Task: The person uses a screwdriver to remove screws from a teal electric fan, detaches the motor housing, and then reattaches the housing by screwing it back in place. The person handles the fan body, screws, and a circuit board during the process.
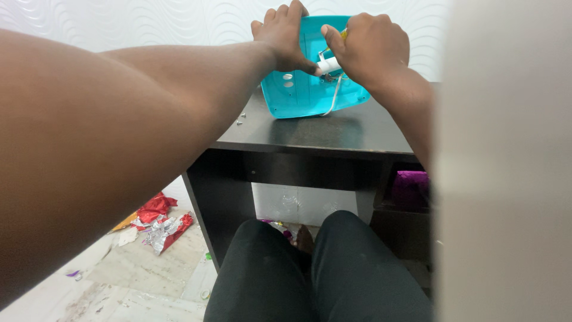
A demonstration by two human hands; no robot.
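Head view shows me both hands up at the far edge of a dark desk (pixel 310 134), working on a turquoise plastic shell (pixel 304 89) that stands tilted on the desktop against the white patterned wall (pixel 149 24). My left hand (pixel 283 36) grips the shell's top edge, fingers hooked over it and thumb pressing down near a small white cylinder (pixel 329 64) inside. My right hand (pixel 372 48) is clenched around a tool with a yellow handle (pixel 344 34); only a sliver of it shows, and its tip seems to sit at the white part, though I cannot tell exactly where it lands.

As for progress, I judge the work is midway. The shell lies open with its inside facing me, a white wire (pixel 335 98) hangs loose from the white part down to the desk, and a few small screws (pixel 241 118) lie apart on the desktop to the left. That suggests fasteners are already out. The white part and wire are not yet free of the shell.

Below, crumpled foil wrappers (pixel 159 223) lie on the floor, and my knees (pixel 310 268) sit under the desk.
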